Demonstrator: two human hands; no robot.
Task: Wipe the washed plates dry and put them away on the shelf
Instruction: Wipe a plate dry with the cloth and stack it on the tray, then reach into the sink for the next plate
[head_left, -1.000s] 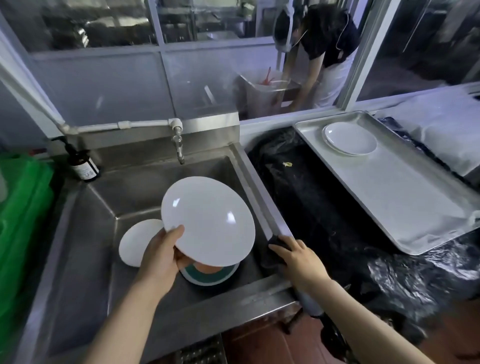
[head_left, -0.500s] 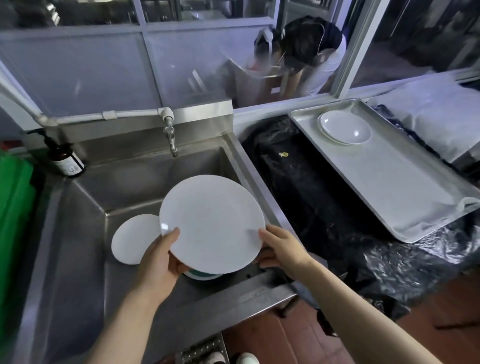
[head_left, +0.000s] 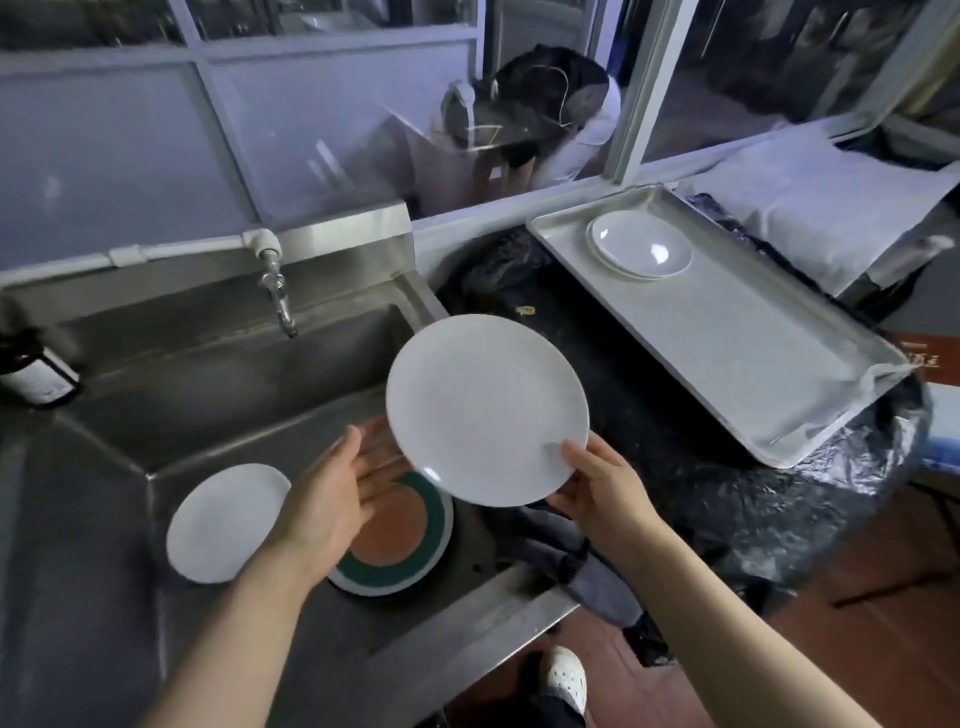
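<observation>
Right hand pinches the white plate by its lower rim, tilted; left hand, fingers spread and apparently clear of it, holds nothing.

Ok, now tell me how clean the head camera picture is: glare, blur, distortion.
Head view: wide-angle bending curves the window frame and the tray; a bright glare spot sits on the plate on the tray; the left hand is smeared at its fingers, while the right hand and its white plate are fairly sharp; lighting is dim and bluish.
</observation>
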